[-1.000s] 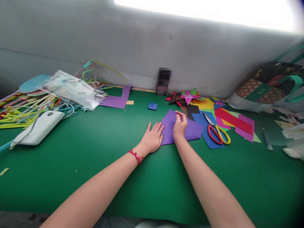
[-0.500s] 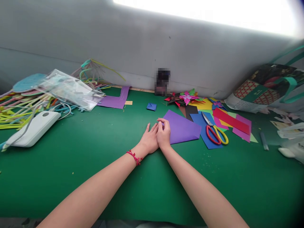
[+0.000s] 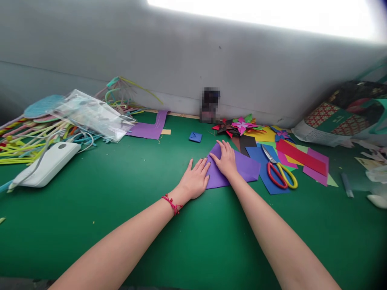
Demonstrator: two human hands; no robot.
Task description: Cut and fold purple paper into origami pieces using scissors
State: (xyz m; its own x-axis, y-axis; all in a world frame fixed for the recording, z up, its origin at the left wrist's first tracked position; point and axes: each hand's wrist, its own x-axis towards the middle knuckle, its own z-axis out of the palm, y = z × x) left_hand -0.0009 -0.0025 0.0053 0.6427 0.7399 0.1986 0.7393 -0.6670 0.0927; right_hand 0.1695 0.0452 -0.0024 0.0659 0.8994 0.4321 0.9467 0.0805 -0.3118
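A folded sheet of purple paper [image 3: 246, 166] lies on the green table. My left hand [image 3: 196, 178] rests at its left edge, fingers stretched out and fingertips touching the paper. Flat on top of the sheet is my right hand [image 3: 226, 159], its fingers spread toward the far corner. Part of the paper is hidden under both hands. A small folded blue paper [image 3: 195, 137] sits beyond my left hand. To the right, scissors with red and yellow handles [image 3: 279, 171] lie across a blue sheet [image 3: 260, 161].
Folded paper flowers [image 3: 238, 125] and coloured sheets [image 3: 302, 157] lie at the back right, near a patterned bag [image 3: 329, 117]. On the left are a white power bank [image 3: 50, 163], clear plastic wrapping [image 3: 93, 114] and pipe cleaners [image 3: 21, 151]. A purple paper offcut [image 3: 148, 129] lies behind.
My right hand has moved right and away from beside my left hand onto the purple paper, its fingers opening out. My left hand stays at the paper's left edge.
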